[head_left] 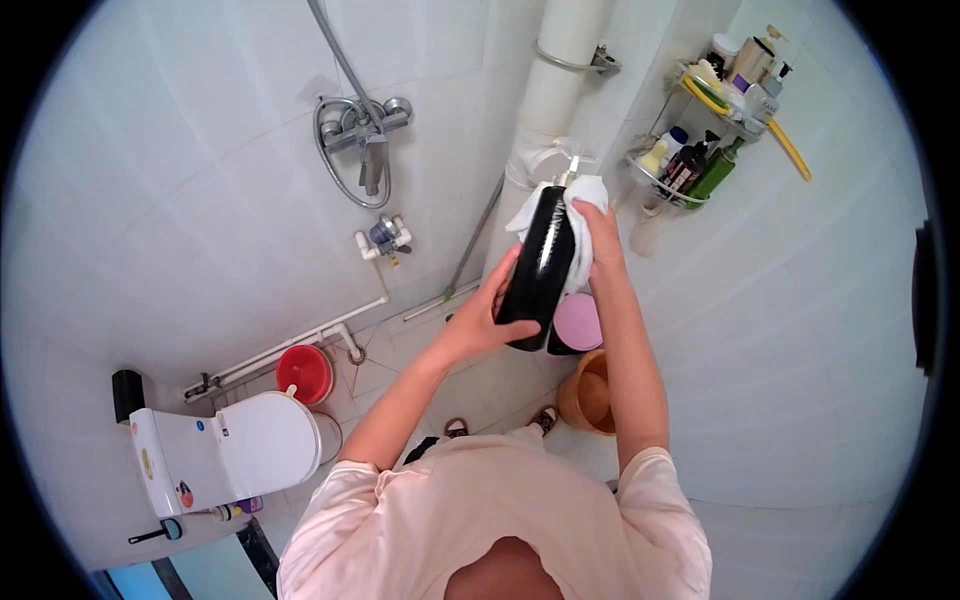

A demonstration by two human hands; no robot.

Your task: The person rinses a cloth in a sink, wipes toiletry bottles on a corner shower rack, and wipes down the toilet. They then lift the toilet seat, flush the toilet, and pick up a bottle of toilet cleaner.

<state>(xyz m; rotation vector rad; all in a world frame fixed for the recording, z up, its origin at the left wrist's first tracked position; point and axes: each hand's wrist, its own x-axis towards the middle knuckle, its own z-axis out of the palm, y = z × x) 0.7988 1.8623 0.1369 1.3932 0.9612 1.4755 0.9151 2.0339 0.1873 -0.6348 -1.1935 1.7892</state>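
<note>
A tall black bottle (537,268) with a pump top hangs tilted in front of me, its top leaning to the right. My left hand (482,318) is wrapped round its lower part, thumb across the front. My right hand (601,240) grips a white cloth (586,203) against the bottle's upper right side. Part of the cloth also shows behind the bottle, on its left. The pump (570,170) sticks up above the cloth.
Corner shelves (668,190) with several bottles are at the upper right, beside a white pipe (560,80). A shower mixer (365,130) is on the wall. Below stand a toilet (265,447), a red bucket (305,373), an orange bucket (587,397) and a pink lid (577,321).
</note>
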